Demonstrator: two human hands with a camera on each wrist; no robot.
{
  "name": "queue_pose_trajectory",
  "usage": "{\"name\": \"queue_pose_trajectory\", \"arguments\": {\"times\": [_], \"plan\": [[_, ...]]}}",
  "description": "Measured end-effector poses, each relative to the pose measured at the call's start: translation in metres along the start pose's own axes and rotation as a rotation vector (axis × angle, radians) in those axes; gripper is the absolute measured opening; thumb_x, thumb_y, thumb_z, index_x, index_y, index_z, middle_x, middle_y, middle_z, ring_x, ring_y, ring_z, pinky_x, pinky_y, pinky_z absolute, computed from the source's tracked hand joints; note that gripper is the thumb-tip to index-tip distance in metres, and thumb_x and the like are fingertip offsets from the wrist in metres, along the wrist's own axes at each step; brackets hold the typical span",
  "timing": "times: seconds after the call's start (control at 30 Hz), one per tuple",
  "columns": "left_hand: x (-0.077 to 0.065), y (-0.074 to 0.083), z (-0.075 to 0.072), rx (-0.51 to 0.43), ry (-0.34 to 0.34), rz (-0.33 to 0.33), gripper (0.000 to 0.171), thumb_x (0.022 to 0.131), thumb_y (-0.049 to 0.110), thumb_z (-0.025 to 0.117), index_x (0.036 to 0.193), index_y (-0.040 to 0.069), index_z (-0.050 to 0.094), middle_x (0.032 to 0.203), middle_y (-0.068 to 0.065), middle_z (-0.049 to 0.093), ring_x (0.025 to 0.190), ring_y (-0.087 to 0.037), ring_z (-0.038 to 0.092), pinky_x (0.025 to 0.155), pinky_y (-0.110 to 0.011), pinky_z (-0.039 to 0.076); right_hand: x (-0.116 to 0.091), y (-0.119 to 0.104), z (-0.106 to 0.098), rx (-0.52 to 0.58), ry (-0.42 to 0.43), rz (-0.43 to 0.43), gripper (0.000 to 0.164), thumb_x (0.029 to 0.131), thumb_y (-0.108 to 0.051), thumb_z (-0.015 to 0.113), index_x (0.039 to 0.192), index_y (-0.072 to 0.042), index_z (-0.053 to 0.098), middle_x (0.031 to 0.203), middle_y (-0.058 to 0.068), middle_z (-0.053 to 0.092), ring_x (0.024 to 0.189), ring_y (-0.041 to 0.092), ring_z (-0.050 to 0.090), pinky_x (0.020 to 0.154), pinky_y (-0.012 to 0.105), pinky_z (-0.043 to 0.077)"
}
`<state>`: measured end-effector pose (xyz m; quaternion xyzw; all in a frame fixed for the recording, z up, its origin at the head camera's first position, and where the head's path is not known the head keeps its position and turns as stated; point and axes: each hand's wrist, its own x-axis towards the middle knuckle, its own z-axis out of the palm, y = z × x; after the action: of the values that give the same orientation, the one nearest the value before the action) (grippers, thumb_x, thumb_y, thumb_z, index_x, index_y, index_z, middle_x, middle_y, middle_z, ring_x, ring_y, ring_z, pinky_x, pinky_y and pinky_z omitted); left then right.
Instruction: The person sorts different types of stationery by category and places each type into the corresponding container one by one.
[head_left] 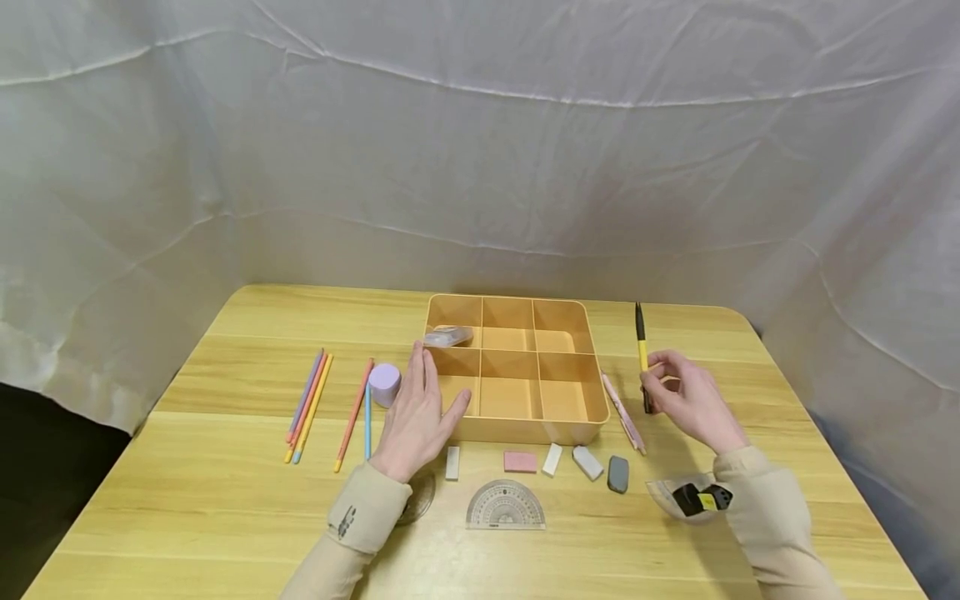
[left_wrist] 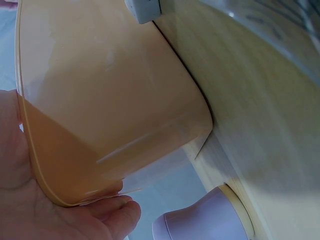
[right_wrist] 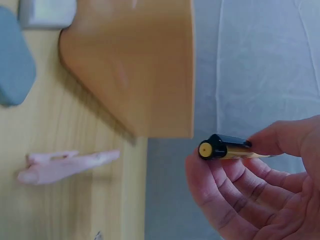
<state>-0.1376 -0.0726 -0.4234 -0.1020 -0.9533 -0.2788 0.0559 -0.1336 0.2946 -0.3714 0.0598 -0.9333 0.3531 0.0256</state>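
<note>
An orange box (head_left: 495, 429) with several compartments stands at the table's middle. My left hand (head_left: 416, 417) rests on its front left corner, fingers stretched along the left side and thumb over the front rim. Above the table, right of the box, my right hand (head_left: 692, 402) pinches a black-and-yellow pen (head_left: 642, 342) between thumb and fingers. The pen points away from me, its clip end (right_wrist: 212, 149) towards the right wrist camera. A pink pen (head_left: 624, 415) lies between this hand and the box. A clear packet (head_left: 448, 336) sits in the back left compartment.
Several pencils (head_left: 309, 404) and a lilac round object (head_left: 385, 384) lie left. In front of the box are several erasers, including a pink one (head_left: 520, 462) and a grey one (head_left: 618, 474), and a clear protractor (head_left: 506, 506). A black-and-yellow item (head_left: 702, 497) lies near my right sleeve.
</note>
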Motion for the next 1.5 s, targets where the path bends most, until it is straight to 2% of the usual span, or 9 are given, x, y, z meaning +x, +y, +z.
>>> {"name": "queue_pose_trajectory", "arguments": {"times": [0.23, 0.33, 0.67, 1.0, 1.17, 1.37, 1.5], "plan": [[0.001, 0.0, -0.001, 0.004, 0.003, 0.003, 0.09, 0.102, 0.05, 0.05, 0.156, -0.013, 0.014, 0.168, -0.026, 0.002, 0.153, -0.042, 0.025, 0.121, -0.051, 0.034, 0.002, -0.02, 0.003, 0.09, 0.028, -0.039, 0.031, 0.102, -0.013, 0.052, 0.125, 0.008, 0.052, 0.096, 0.024, 0.068, 0.066, 0.007, 0.069, 0.058, 0.03, 0.061], [0.001, 0.0, -0.001, 0.004, 0.002, 0.0, 0.09, 0.102, 0.05, 0.049, 0.156, -0.012, 0.014, 0.168, -0.026, 0.003, 0.152, -0.042, 0.026, 0.12, -0.051, 0.034, 0.005, -0.029, 0.004, 0.093, 0.026, -0.056, 0.03, 0.102, -0.013, 0.052, 0.125, 0.007, 0.052, 0.094, 0.023, 0.066, 0.066, 0.008, 0.069, 0.057, 0.029, 0.06], [0.0, 0.0, -0.002, 0.003, -0.008, -0.005, 0.09, 0.102, 0.05, 0.049, 0.156, -0.012, 0.013, 0.169, -0.025, 0.001, 0.153, -0.042, 0.025, 0.121, -0.051, 0.033, 0.02, -0.055, 0.008, -0.029, 0.05, -0.133, 0.029, 0.102, -0.014, 0.052, 0.124, 0.004, 0.058, 0.093, 0.02, 0.07, 0.059, 0.015, 0.066, 0.054, 0.025, 0.055], [0.0, 0.001, -0.001, -0.001, -0.012, -0.007, 0.09, 0.103, 0.05, 0.049, 0.156, -0.012, 0.012, 0.169, -0.024, 0.001, 0.154, -0.041, 0.023, 0.122, -0.051, 0.032, 0.045, -0.074, 0.011, -0.179, 0.124, -0.248, 0.028, 0.097, -0.009, 0.055, 0.119, 0.004, 0.067, 0.088, 0.018, 0.075, 0.066, 0.022, 0.07, 0.057, 0.025, 0.05], [0.0, 0.0, -0.001, 0.002, -0.013, -0.007, 0.09, 0.103, 0.05, 0.048, 0.156, -0.012, 0.012, 0.169, -0.025, 0.001, 0.153, -0.042, 0.023, 0.122, -0.052, 0.032, 0.06, -0.084, 0.012, -0.225, 0.101, -0.284, 0.029, 0.095, -0.007, 0.055, 0.116, 0.004, 0.071, 0.084, 0.016, 0.076, 0.068, 0.022, 0.069, 0.057, 0.027, 0.048], [0.0, 0.0, -0.001, 0.002, -0.016, -0.007, 0.09, 0.103, 0.051, 0.047, 0.156, -0.012, 0.012, 0.169, -0.024, 0.0, 0.154, -0.042, 0.022, 0.122, -0.052, 0.031, 0.079, -0.094, 0.019, -0.271, 0.059, -0.309, 0.028, 0.095, -0.006, 0.055, 0.112, 0.006, 0.073, 0.094, 0.021, 0.077, 0.074, 0.025, 0.071, 0.064, 0.037, 0.057], [0.0, -0.002, 0.0, 0.007, -0.013, -0.007, 0.089, 0.103, 0.051, 0.047, 0.156, -0.012, 0.012, 0.169, -0.025, 0.001, 0.153, -0.042, 0.023, 0.122, -0.052, 0.031, 0.091, -0.099, 0.027, -0.327, 0.019, -0.312, 0.026, 0.095, -0.008, 0.056, 0.108, 0.004, 0.075, 0.09, 0.017, 0.076, 0.07, 0.023, 0.066, 0.063, 0.038, 0.055]]}}
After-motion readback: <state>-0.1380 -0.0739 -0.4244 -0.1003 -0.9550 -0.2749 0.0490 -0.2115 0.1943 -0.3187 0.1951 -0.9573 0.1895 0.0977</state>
